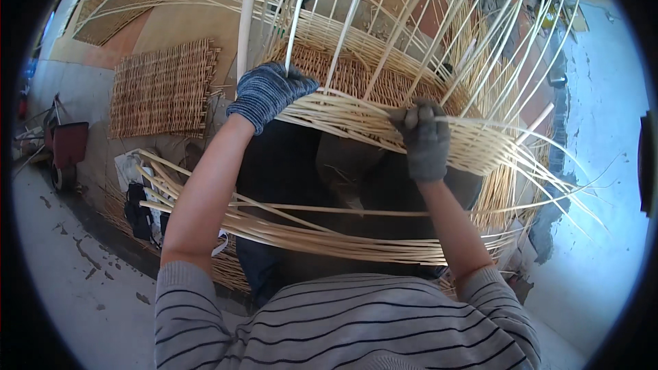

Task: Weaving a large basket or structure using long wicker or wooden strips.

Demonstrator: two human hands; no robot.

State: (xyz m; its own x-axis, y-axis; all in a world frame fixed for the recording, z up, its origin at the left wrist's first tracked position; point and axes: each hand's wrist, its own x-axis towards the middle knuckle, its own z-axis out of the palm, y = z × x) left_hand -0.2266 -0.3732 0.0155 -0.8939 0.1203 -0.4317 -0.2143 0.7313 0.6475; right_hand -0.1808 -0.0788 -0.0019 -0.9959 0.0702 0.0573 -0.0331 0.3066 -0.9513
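A half-woven wicker basket [373, 68] with pale upright stakes sits across my lap, its near wall a band of light rods. My left hand [273, 90], in a blue-grey knit glove, is closed on the top of that band at its left part, beside a stake. My right hand [421, 137], in a dark grey glove, has its fingers curled round pale rods at the band's right part, where loose ends spray out to the right. A long bundle of peeled rods [329, 240] lies across my lap below both forearms.
A brown woven panel [157, 92] lies on the floor at left. A maroon wheeled object [68, 144] stands further left. A pale woven piece [116, 7] is at the top left. More loose rods [504, 199] lie at right beside a pale wall [593, 109].
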